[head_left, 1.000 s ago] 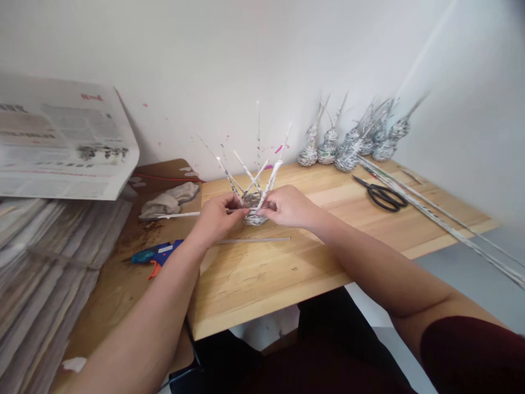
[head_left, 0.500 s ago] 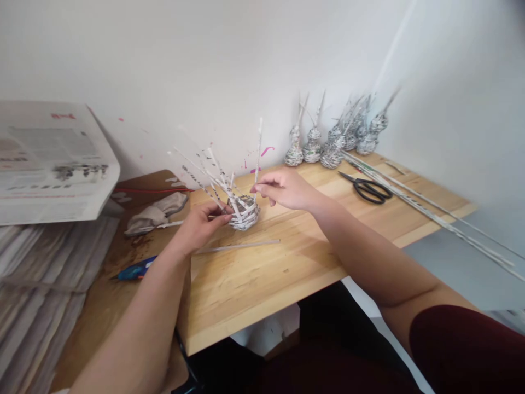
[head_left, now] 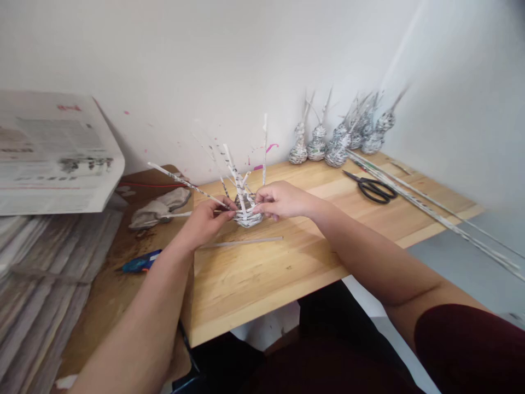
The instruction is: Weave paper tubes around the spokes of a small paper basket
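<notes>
A small basket (head_left: 248, 220) woven from rolled newspaper stands on the wooden table, with several paper sticks rising out of it. My left hand (head_left: 209, 219) pinches its left rim, thumb in front, where a paper stick (head_left: 186, 185) slants up to the left. On the opposite side, the fingers of my right hand (head_left: 281, 200) are closed at the right rim. Whether they hold the weave or a paper strand is too small to make out. In front of the basket lies a loose paper stick (head_left: 254, 241).
Black scissors (head_left: 371, 189) and long paper sticks (head_left: 435, 213) lie to the right. Several woven gourd shapes (head_left: 316, 143) stand against the wall. To the left are a blue glue gun (head_left: 139, 262), a grey cloth (head_left: 159, 208), stacked newspapers (head_left: 49, 284) and a newspaper sheet (head_left: 53, 158).
My right hand has come down from the upright stick to the basket's right rim. One stick on the left now leans further outward. The view has shifted slightly.
</notes>
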`<state>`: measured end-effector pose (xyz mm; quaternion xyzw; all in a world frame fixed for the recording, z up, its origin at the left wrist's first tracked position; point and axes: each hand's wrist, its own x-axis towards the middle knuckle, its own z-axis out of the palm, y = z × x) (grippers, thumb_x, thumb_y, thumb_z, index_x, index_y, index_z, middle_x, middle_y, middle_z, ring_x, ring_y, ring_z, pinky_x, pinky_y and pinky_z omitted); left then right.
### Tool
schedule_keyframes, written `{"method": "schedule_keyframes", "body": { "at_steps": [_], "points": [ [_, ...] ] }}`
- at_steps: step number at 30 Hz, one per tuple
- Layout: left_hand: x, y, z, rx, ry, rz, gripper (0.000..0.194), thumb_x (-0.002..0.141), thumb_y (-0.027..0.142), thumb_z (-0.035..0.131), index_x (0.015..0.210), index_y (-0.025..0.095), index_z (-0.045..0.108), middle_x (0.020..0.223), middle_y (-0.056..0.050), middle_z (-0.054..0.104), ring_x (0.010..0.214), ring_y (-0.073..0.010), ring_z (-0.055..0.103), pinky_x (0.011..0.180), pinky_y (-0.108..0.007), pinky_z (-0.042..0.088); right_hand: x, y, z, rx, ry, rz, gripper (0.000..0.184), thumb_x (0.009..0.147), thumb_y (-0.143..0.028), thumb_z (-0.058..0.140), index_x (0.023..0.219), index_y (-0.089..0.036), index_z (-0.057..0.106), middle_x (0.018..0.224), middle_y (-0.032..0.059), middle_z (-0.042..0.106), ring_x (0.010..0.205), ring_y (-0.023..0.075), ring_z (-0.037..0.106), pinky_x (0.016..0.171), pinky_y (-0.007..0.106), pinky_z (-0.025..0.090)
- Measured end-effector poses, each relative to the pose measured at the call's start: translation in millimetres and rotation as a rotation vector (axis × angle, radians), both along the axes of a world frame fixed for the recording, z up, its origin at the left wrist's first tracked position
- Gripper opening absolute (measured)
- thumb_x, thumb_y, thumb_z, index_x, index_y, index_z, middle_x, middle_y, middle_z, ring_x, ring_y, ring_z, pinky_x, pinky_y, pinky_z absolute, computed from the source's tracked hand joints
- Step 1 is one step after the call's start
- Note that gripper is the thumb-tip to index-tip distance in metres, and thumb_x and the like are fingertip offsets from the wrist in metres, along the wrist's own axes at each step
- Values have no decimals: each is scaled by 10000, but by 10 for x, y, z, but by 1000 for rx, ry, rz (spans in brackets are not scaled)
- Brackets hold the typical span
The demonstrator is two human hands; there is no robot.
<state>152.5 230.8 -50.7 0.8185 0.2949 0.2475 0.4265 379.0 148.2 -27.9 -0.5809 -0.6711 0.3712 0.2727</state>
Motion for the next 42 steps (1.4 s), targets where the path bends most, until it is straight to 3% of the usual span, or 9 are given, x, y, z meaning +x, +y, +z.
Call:
{"method": "schedule_keyframes", "body": {
  "at_steps": [8, 14, 19, 24, 30, 35, 42],
  "points": [
    [3, -20, -8, 12, -7, 6, 207, 780, 352, 702, 876, 172, 739, 898, -58, 755, 859, -225, 666, 810, -330, 501, -29, 29, -41, -42, 84, -59, 191, 855, -213, 752, 738, -157, 612, 595, -29, 669, 474, 99, 651, 453, 168, 480],
    [32, -93, 34, -10, 37, 30, 317, 732, 454, 776, 855, 163, 748, 834, -58, 753, 748, -195, 637, 687, -294, 468, -30, 26, -30, -70, 85, -69, 208, 843, -239, 775, 731, -160, 619, 592, -26, 678, 488, 116, 672, 451, 178, 494],
    [92, -132, 12, 24, -22, 87, 267, 706, 419, 785, 731, 160, 727, 734, -51, 729, 678, -179, 610, 649, -290, 451, -22, 37, -57, -61, 73, -68, 227, 807, -281, 817, 751, -158, 634, 596, -18, 693, 484, 118, 674, 456, 178, 491],
    [123, -114, -27, 54, -126, 92, 175, 670, 332, 791, 733, 173, 755, 756, -50, 755, 726, -197, 660, 707, -305, 495, -12, 40, -63, -49, 56, -70, 217, 828, -259, 795, 742, -161, 621, 602, -14, 697, 486, 116, 674, 444, 173, 483],
    [168, -170, -64, -27, -156, 126, 275, 589, 366, 852, 746, 159, 762, 743, -49, 743, 681, -186, 650, 661, -289, 490, -21, 30, -45, -69, 53, -73, 182, 820, -237, 788, 743, -161, 641, 605, -14, 695, 498, 127, 680, 457, 188, 500],
    [190, -223, -63, 17, -135, 185, 294, 697, 437, 785, 688, 155, 705, 631, -11, 655, 581, -134, 543, 580, -257, 413, -28, 19, -59, -43, 112, -25, 186, 845, -211, 741, 726, -173, 602, 607, -31, 672, 525, 115, 679, 499, 190, 529],
    [190, -192, -72, -31, -158, 152, 311, 728, 452, 760, 692, 152, 688, 630, 1, 628, 611, -136, 519, 611, -260, 401, -19, 34, -71, -38, 111, -29, 250, 846, -230, 756, 702, -172, 560, 598, -28, 673, 510, 109, 670, 469, 176, 510]
  ]
}}
